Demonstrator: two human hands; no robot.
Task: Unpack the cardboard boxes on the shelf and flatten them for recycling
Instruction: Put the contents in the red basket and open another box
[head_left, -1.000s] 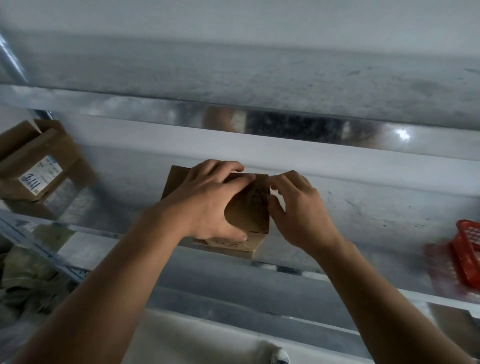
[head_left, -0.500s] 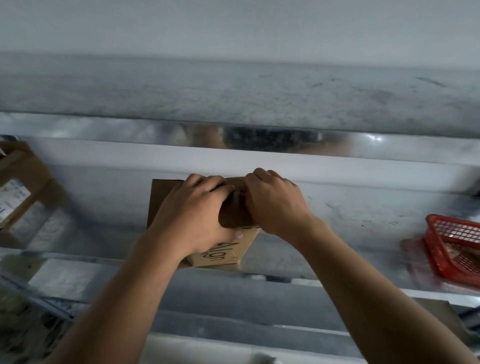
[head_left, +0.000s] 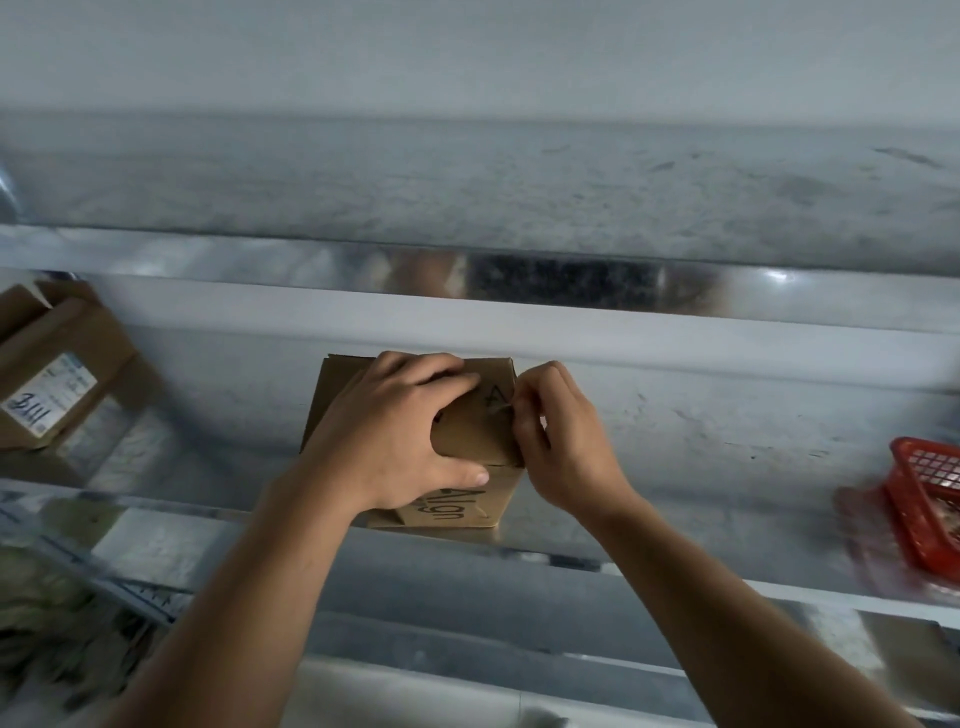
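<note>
Cardboard box (head_left: 470, 431) at mid-frame on the metal shelf (head_left: 701, 467), close to its front lip, top flaps apparently closed. Left hand (head_left: 395, 431) wrapped over the top from 9 o'clock, fingers curled, thumb on the front face. Right hand (head_left: 561, 441) pinching a thin strip (head_left: 500, 410), probably tape, at the top's 3 o'clock edge. Press down with the left as anchor. Peel low and steady toward 9 o'clock, not upward, to avoid tearing it short. Second box (head_left: 57, 374) well apart at 9 o'clock.

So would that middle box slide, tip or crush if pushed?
Probably slides: the box sits flat on a smooth metal shelf. Tipping seems unlikely; it looks squat. Its top may flex where the left hand grips.
</note>
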